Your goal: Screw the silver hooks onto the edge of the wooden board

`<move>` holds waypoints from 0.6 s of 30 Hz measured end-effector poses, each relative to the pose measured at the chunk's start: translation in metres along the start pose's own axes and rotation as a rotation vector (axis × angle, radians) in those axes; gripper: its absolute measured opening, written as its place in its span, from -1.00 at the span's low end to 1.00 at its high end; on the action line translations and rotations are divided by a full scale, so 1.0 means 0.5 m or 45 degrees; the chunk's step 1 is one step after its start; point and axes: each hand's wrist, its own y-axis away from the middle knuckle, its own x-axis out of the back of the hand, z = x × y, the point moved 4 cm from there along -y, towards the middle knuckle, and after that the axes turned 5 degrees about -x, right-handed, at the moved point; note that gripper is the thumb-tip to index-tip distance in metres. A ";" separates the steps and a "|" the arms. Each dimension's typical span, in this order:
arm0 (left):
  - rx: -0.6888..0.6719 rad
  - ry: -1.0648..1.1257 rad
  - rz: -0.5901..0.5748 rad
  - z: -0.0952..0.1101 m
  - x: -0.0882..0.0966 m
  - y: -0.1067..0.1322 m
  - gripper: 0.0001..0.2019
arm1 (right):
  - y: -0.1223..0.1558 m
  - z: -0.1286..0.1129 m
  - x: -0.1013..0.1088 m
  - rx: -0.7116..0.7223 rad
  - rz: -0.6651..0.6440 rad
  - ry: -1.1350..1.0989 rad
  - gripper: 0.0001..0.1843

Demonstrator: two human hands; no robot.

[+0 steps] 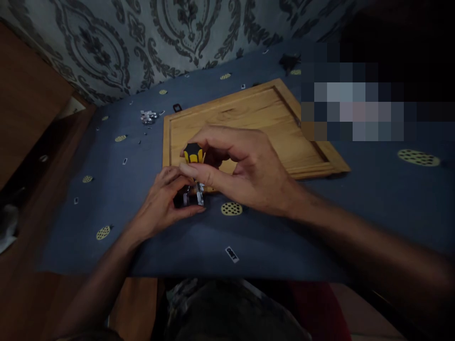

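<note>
My right hand (245,173) is closed round a screwdriver with a black and yellow handle (193,154), held upright with its tip pointing down. Under it, my left hand (161,201) pinches a small dark part with shiny metal pieces (194,195) against the blue cloth (320,213). Both hands meet at the near edge of a wooden tray (284,123). The screwdriver's shaft and tip are hidden by my fingers.
A small heap of silvery metal parts (148,116) lies at the back left on the cloth. Tiny dark pieces (232,254) are scattered about. A dark object (288,61) lies behind the tray. A patterned wall stands behind the table. Left is a wooden floor.
</note>
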 end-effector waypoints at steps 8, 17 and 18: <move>-0.043 -0.023 0.022 0.000 -0.001 0.001 -0.58 | 0.001 -0.001 0.012 0.187 0.211 0.260 -0.71; -0.072 -0.018 0.039 0.004 -0.001 0.002 -0.59 | 0.000 -0.006 0.012 0.275 0.239 0.321 -0.76; -0.082 -0.013 0.035 0.005 -0.001 0.002 -0.59 | 0.000 -0.006 0.012 0.305 0.247 0.323 -0.77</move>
